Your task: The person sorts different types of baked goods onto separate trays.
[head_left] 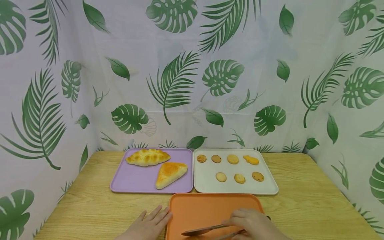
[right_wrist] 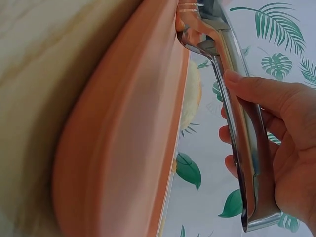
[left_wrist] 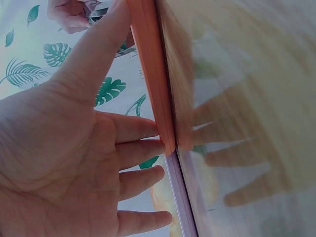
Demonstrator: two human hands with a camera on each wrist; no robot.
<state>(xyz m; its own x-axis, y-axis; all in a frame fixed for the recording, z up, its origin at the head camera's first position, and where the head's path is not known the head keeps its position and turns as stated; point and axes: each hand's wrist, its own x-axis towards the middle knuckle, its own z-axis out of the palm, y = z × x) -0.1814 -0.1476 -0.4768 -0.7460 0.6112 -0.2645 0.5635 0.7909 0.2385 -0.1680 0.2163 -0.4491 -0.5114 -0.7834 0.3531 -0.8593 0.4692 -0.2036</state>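
Note:
My right hand (head_left: 253, 225) grips a pair of metal tongs (right_wrist: 239, 123), thumb on one arm and fingers round the other side. The tongs reach left, low over the orange tray (head_left: 210, 208). Near their tips, at the bottom edge of the head view, a small brownish patch shows; I cannot tell what it is. My left hand (head_left: 148, 225) has its fingers straight and spread. Its fingertips are at the orange tray's left rim (left_wrist: 153, 74), seemingly touching it.
Behind the orange tray, a purple tray (head_left: 135, 181) bears a braided bread (head_left: 147, 157) and a triangular bread (head_left: 170, 174). Beside it a white tray (head_left: 205, 185) carries several cookies, one a fish-shaped cookie (head_left: 251, 160). A leaf-patterned curtain (head_left: 186, 43) surrounds the wooden table (head_left: 303, 200).

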